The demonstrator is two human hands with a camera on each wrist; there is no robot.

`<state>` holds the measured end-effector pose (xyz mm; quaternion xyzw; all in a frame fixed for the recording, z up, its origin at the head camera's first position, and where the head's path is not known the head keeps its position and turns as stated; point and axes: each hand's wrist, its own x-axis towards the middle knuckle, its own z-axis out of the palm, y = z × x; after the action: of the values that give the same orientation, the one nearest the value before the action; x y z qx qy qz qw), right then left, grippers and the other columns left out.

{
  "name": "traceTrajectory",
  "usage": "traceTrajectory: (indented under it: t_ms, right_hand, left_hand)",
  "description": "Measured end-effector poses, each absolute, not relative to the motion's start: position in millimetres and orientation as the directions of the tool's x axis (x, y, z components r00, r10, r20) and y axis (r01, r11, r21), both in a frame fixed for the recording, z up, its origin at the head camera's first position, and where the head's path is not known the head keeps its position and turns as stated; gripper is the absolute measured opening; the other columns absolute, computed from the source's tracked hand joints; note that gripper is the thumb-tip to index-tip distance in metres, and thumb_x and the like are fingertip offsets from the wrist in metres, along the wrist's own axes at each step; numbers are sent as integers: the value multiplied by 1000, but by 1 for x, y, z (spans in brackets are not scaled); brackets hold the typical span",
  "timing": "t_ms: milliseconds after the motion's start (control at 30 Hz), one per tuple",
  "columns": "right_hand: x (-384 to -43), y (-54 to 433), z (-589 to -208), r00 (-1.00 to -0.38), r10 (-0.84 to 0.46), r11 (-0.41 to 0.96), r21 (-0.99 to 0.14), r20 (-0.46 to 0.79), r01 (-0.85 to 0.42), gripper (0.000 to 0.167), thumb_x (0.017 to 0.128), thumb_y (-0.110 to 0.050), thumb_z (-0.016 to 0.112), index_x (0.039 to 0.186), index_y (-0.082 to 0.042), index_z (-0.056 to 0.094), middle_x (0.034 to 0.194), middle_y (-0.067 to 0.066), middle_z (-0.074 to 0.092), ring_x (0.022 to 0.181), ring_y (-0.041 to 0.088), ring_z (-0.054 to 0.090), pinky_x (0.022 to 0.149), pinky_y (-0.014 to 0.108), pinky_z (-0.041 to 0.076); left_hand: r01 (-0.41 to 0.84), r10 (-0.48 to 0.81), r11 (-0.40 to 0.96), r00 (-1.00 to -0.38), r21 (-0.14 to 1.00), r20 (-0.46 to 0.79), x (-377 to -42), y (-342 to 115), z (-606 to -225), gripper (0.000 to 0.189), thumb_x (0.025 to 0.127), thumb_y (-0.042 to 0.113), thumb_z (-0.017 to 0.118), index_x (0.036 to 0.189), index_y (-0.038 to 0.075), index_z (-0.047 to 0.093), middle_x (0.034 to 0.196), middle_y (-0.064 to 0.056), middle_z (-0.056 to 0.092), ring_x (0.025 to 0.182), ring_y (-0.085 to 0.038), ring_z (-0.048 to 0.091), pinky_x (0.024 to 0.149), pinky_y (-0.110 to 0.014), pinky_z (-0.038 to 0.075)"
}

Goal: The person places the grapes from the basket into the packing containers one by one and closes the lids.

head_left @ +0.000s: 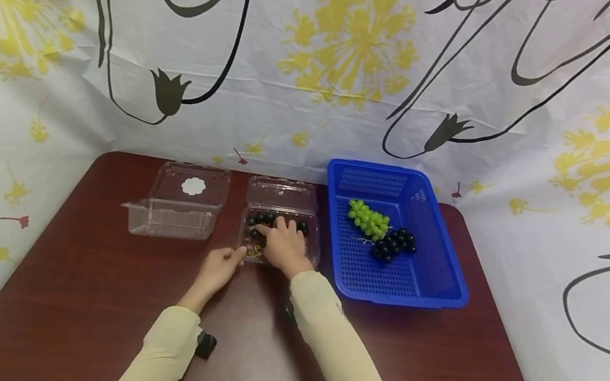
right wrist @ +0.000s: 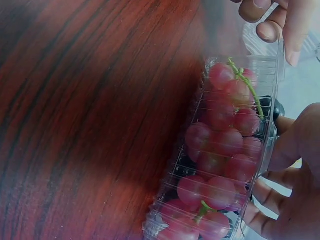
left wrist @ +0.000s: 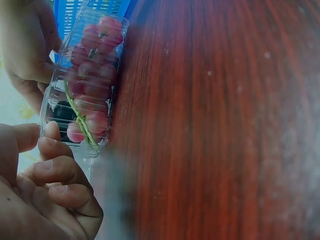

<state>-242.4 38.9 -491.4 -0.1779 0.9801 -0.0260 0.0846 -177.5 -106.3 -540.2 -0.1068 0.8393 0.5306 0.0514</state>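
Note:
A clear plastic clamshell box [head_left: 287, 197] stands at the back middle with its lid raised. Pink-red grapes [right wrist: 220, 145] with a green stem fill its near side, and black grapes [head_left: 269, 218] lie behind them. My left hand [head_left: 219, 267] pinches the box's near left rim between thumb and index finger; its other fingers curl loosely below, as the left wrist view shows. Reaching in from above, my right hand [head_left: 284, 246] rests on the black grapes with its fingers spread. In the right wrist view its thumb touches a black grape [right wrist: 272, 107]; its fingertips are partly hidden.
To the right, a blue basket [head_left: 448, 280] holds a green grape bunch [head_left: 367, 220] and a black grape bunch [head_left: 393, 245]. Another clear clamshell box [head_left: 171, 219], lid up with a white label [head_left: 193, 186], stands left. A patterned cloth [head_left: 270, 109] hangs behind the brown table [head_left: 62, 284].

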Motion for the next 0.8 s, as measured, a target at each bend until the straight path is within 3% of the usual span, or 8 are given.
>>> traceTrajectory:
  t_ms: [367,800]
  right_hand:
    - [-240,34,-489,-923,-336,942,-57,-188,-332,52,94,-20,59,140,-40,47,130,9,48,117,29,45,104,49,39]
    - [-239,37,-487,-927,-327,945,-90,-184,-316,54,93,-20,59,142,-38,45,139,13,45,126,33,44,108,52,36]
  left_hand:
    - [-229,-128,387,-973,893,-194,-177,-105,-540,44,99,39,51,89,0,70,67,-3,55,64,-16,47,60,-27,38]
    - [-232,-128,383,-972,894,-197,-176,-105,-541,44,100,39,50,90,1,69,66,-1,52,60,-15,44,57,-27,37]
